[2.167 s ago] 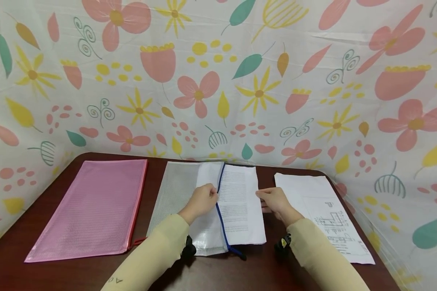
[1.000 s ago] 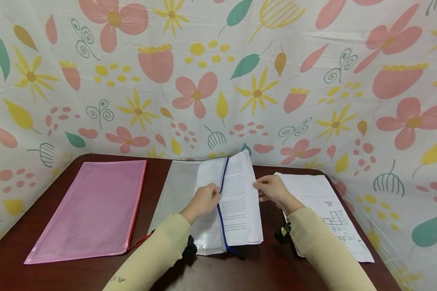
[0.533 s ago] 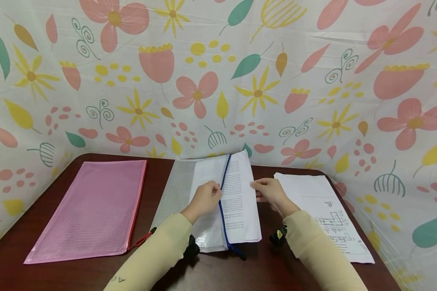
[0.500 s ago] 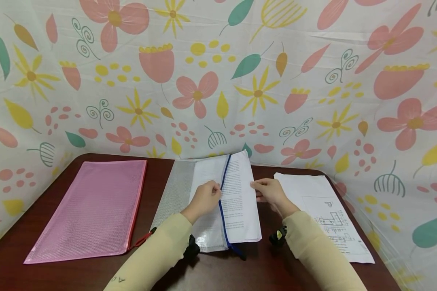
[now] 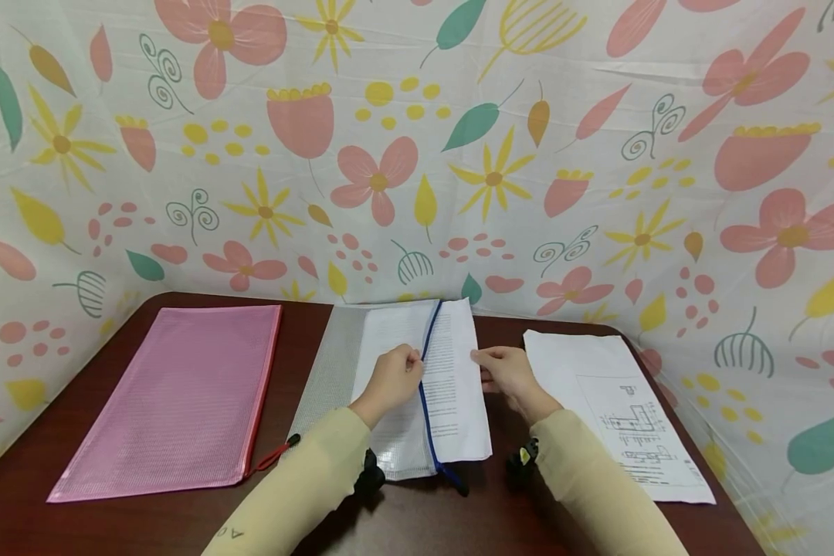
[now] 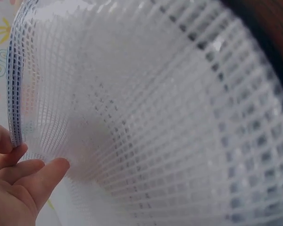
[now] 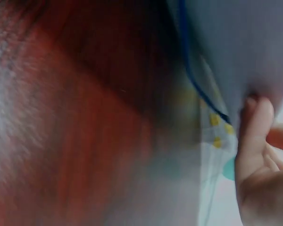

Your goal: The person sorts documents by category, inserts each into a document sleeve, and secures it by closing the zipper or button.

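Here the left hand (image 5: pixel 392 378) pinches the blue zip edge of the clear mesh pouch (image 5: pixel 333 371) at mid-tabletop (image 5: pixel 111 525), while the right hand (image 5: pixel 503 374) grips the right edge of the printed sheets (image 5: pixel 459 401) lying half inside the pouch, between both hands.

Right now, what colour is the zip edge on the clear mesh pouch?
Blue. The zip edge runs along the pouch mouth, clearest in the head view.

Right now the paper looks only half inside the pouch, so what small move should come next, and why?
Probably the right hand slides the paper a little further left, since much of it lies outside the blue zip edge that the left hand holds lifted on the pouch.
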`<state>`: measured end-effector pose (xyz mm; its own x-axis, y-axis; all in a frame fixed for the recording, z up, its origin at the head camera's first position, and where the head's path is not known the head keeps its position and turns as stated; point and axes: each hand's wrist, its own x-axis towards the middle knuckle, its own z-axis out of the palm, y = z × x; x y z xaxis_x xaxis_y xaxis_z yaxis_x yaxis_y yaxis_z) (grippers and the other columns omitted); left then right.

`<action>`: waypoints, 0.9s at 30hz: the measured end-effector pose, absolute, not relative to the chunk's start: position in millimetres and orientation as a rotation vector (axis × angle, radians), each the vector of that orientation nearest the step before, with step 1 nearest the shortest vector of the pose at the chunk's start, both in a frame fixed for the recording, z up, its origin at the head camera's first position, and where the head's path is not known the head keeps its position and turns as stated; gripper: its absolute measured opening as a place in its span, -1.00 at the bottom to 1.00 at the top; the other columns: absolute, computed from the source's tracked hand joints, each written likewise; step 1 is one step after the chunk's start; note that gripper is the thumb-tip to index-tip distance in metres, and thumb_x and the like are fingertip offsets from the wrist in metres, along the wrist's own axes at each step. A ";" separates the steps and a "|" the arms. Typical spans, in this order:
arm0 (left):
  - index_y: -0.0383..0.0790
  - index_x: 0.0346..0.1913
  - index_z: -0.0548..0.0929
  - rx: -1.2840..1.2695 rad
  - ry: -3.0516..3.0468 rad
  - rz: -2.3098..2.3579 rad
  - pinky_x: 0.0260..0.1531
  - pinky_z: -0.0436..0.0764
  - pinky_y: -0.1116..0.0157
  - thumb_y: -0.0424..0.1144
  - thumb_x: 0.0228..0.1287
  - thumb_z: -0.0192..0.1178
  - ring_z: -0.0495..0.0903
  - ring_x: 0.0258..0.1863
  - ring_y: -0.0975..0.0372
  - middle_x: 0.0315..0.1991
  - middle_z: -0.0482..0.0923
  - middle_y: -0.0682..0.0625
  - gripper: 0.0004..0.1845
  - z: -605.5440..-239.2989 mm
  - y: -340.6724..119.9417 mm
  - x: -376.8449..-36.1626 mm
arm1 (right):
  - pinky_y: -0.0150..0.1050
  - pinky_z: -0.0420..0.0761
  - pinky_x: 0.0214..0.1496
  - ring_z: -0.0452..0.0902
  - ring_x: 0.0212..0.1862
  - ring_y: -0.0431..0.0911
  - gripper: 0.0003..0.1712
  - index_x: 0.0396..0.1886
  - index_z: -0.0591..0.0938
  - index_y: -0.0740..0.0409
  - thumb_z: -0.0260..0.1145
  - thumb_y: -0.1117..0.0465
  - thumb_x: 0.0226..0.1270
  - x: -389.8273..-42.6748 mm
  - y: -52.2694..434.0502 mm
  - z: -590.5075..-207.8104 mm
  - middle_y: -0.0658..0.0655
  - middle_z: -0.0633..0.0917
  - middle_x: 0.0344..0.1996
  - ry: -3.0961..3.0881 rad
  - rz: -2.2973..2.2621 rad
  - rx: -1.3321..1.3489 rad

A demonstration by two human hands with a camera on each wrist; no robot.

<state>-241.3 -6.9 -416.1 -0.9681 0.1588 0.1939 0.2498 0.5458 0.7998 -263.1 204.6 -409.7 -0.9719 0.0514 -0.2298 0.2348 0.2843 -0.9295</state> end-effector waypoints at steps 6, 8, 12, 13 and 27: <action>-0.34 -0.35 0.53 -0.355 -2.617 -1.417 -0.39 0.49 0.32 -0.36 0.26 -0.02 0.46 -0.46 0.23 -0.42 0.56 -0.09 -0.86 -417.7 -9.1 -240.6 | -0.31 0.65 -0.47 0.62 -0.49 -0.19 -0.59 -0.02 0.57 0.47 0.26 0.22 0.27 -251.9 214.3 -401.8 0.07 0.69 -0.49 2.360 -1.583 0.135; -0.34 -0.36 0.52 -0.367 -2.604 -1.429 -0.42 0.47 0.33 -0.36 0.25 -0.02 0.43 -0.50 0.24 -0.49 0.51 -0.05 -0.87 -417.7 -8.3 -240.3 | -0.31 0.64 -0.49 0.61 -0.51 -0.20 -0.60 -0.04 0.57 0.50 0.28 0.24 0.25 -249.4 215.5 -402.3 0.06 0.68 -0.51 2.352 -1.583 0.120; -0.33 -0.35 0.53 -0.342 -2.632 -1.444 -0.38 0.47 0.32 -0.36 0.27 0.00 0.42 -0.49 0.24 -0.51 0.48 -0.02 -0.87 -416.2 -4.8 -242.2 | -0.33 0.62 -0.51 0.61 -0.52 -0.21 -0.59 -0.03 0.56 0.52 0.27 0.25 0.26 -247.7 214.1 -406.1 0.03 0.67 -0.54 2.338 -1.630 0.126; -0.33 -0.35 0.53 -0.338 -2.637 -1.439 -0.37 0.47 0.32 -0.36 0.27 0.00 0.41 -0.49 0.23 -0.52 0.47 -0.03 -0.87 -416.6 -3.8 -243.5 | -0.33 0.62 -0.51 0.61 -0.52 -0.21 -0.59 -0.03 0.56 0.53 0.26 0.26 0.26 -246.1 212.4 -405.7 0.04 0.68 -0.55 2.334 -1.644 0.130; -0.32 -0.32 0.55 -0.310 -2.619 -1.478 -0.36 0.48 0.32 -0.33 0.32 0.02 0.47 -0.37 0.20 -0.06 0.64 -0.21 -0.86 -410.1 -5.0 -242.1 | -0.33 0.62 -0.50 0.58 -0.53 -0.21 -0.62 -0.04 0.59 0.41 0.30 0.21 0.25 -245.4 200.4 -426.8 0.04 0.66 -0.53 2.341 -1.792 0.221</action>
